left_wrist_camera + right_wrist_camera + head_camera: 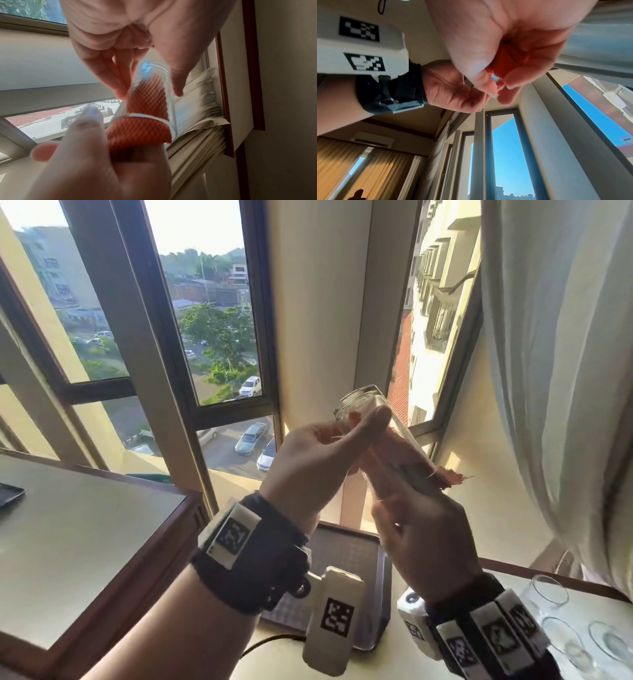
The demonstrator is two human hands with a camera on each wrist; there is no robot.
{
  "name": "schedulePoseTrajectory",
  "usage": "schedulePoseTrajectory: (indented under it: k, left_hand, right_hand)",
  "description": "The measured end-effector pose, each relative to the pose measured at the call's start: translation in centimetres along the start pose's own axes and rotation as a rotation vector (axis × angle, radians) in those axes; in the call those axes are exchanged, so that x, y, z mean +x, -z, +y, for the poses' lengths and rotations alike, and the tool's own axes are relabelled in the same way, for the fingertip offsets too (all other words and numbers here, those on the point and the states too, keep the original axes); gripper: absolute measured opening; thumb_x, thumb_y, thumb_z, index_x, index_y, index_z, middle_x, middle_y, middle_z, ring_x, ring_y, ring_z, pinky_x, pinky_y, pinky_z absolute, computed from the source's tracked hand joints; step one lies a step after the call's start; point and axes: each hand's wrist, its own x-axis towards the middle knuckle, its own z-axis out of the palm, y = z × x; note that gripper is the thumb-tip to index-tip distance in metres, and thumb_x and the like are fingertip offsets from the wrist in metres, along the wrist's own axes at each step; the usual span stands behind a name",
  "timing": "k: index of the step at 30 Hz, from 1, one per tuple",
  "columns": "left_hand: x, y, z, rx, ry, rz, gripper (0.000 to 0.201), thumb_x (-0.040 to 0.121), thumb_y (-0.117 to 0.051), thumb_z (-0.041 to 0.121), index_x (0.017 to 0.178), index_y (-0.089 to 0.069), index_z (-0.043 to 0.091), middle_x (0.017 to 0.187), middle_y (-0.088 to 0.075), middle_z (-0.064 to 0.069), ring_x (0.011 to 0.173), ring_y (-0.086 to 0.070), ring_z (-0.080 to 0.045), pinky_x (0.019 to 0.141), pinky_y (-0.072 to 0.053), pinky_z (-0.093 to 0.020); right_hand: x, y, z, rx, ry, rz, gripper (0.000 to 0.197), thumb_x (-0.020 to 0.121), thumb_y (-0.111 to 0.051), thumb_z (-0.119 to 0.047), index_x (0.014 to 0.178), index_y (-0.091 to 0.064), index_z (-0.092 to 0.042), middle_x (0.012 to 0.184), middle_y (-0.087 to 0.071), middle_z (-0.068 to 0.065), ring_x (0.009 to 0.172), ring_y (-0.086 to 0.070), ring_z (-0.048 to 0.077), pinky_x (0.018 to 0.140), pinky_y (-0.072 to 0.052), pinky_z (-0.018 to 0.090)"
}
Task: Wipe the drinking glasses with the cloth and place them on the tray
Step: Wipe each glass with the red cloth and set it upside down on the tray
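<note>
A clear drinking glass (pixel 363 405) is held tilted in the air before the window, base up and to the left, mouth down and to the right. My left hand (pixel 363 426) pinches it near the base between thumb and fingers. An orange cloth (pixel 137 132) is stuffed into the mouth and shows through the wall. A frayed end (pixel 448 474) sticks out. My right hand (pixel 394 508) grips the cloth at the mouth; its fingers (pixel 511 81) curl round it. The dark tray (pixel 346 549) lies below the hands with nothing visible on it. Three more glasses (pixel 548 594) stand right of it.
A wood-edged table (pixel 85 525) fills the left, with a dark flat item (pixel 10 496) at its far edge. A white curtain (pixel 565 371) hangs close on the right. Windows and a wall pillar (pixel 318 337) stand right behind the glass. A black cable (pixel 267 642) runs by the tray.
</note>
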Motion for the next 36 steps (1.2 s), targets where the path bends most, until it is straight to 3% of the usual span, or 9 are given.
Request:
schedulePoseTrajectory:
  k: [6,9,12,18,21,24,27,31,36]
  left_hand:
    - [-0.2,-0.6,-1.0,-0.007,-0.038,-0.061,0.026,0.075,-0.091,0.039,0.089,-0.084,0.018,0.105,-0.079,-0.019,0.102,-0.076,-0.037,0.106,-0.054,-0.060]
    - [-0.4,0.2,-1.5,-0.178,-0.045,-0.258,0.054,0.079,-0.090,0.023,0.114,-0.068,-0.011,0.119,-0.064,-0.032,0.113,-0.062,-0.045,0.115,-0.041,-0.067]
    - [-0.5,0.7,-2.0,-0.247,-0.046,-0.294,0.077,0.082,-0.084,0.027,0.129,-0.051,-0.023,0.127,-0.055,-0.035,0.120,-0.056,-0.045,0.114,-0.039,-0.069]
    - [0.5,1.4,-0.9,-0.024,0.102,-0.008,0.025,0.087,-0.082,0.032,0.097,-0.078,0.009,0.107,-0.080,-0.017,0.103,-0.078,-0.031,0.104,-0.058,-0.045]
    - [0.7,3.5,-1.3,-0.163,0.062,-0.144,0.033,0.092,-0.079,0.020,0.111,-0.070,-0.006,0.110,-0.071,-0.024,0.101,-0.072,-0.033,0.103,-0.056,-0.046]
    - [1.0,5.5,-2.0,-0.364,0.015,-0.285,0.100,0.078,-0.092,0.032,0.138,-0.037,-0.026,0.130,-0.047,-0.033,0.120,-0.048,-0.045,0.115,-0.030,-0.075]
    - [1.8,6.7,-1.9,-0.312,0.007,-0.179,0.070,0.085,-0.084,0.028,0.127,-0.057,-0.021,0.120,-0.062,-0.032,0.111,-0.063,-0.040,0.111,-0.046,-0.061]
    - [3.3,7.8,-2.6,-0.074,0.093,0.017,0.032,0.077,-0.086,0.037,0.089,-0.082,0.009,0.101,-0.080,-0.019,0.089,-0.077,-0.023,0.096,-0.060,-0.041]
    - [3.3,9.8,-4.8,-0.249,0.091,-0.133,0.011,0.087,-0.083,0.026,0.081,-0.084,0.017,0.089,-0.076,-0.013,0.080,-0.075,-0.023,0.079,-0.062,-0.031]
  right_hand:
    - [0.3,0.7,-0.8,0.234,-0.126,-0.125,0.011,0.081,-0.079,-0.003,0.082,-0.068,-0.006,0.057,-0.051,-0.016,0.038,-0.043,-0.003,0.049,-0.036,-0.001]
    - [0.0,2.0,-1.5,0.963,-0.397,-0.331,0.014,0.086,-0.075,-0.006,0.096,-0.066,-0.008,0.051,-0.060,0.001,0.039,-0.055,0.018,0.041,-0.048,0.028]
    - [0.2,2.7,-2.4,1.536,-0.508,-0.419,0.021,0.083,-0.072,-0.008,0.103,-0.064,-0.005,0.045,-0.051,0.004,0.031,-0.043,0.017,0.038,-0.039,0.024]
    - [1.7,-1.1,-2.0,0.158,-0.148,-0.194,0.016,0.082,-0.079,-0.009,0.074,-0.065,-0.013,0.049,-0.054,-0.008,0.039,-0.051,0.009,0.042,-0.037,0.014]
    - [2.3,-1.7,-3.2,0.778,-0.319,-0.233,0.034,0.083,-0.071,0.006,0.097,-0.065,-0.024,0.058,-0.062,0.001,0.042,-0.057,0.014,0.039,-0.049,0.023]
    - [3.2,-0.9,-5.8,1.629,-0.463,-0.425,0.042,0.084,-0.063,0.010,0.121,-0.060,-0.009,0.057,-0.061,0.005,0.033,-0.047,0.012,0.035,-0.042,0.021]
    - [4.0,-3.2,-5.5,1.249,-0.417,-0.350,0.026,0.088,-0.068,0.005,0.101,-0.070,-0.017,0.060,-0.062,0.023,0.035,-0.051,0.014,0.039,-0.046,0.024]
    - [4.6,-6.9,-4.5,0.089,-0.130,-0.300,0.029,0.080,-0.078,-0.007,0.065,-0.059,-0.020,0.047,-0.029,-0.022,0.034,-0.032,-0.003,0.037,-0.024,0.005]
    - [4.5,-7.7,-5.9,1.322,-0.511,-0.375,0.038,0.085,-0.073,-0.003,0.119,-0.063,-0.014,0.082,-0.061,0.030,0.043,-0.059,0.012,0.038,-0.046,0.022]
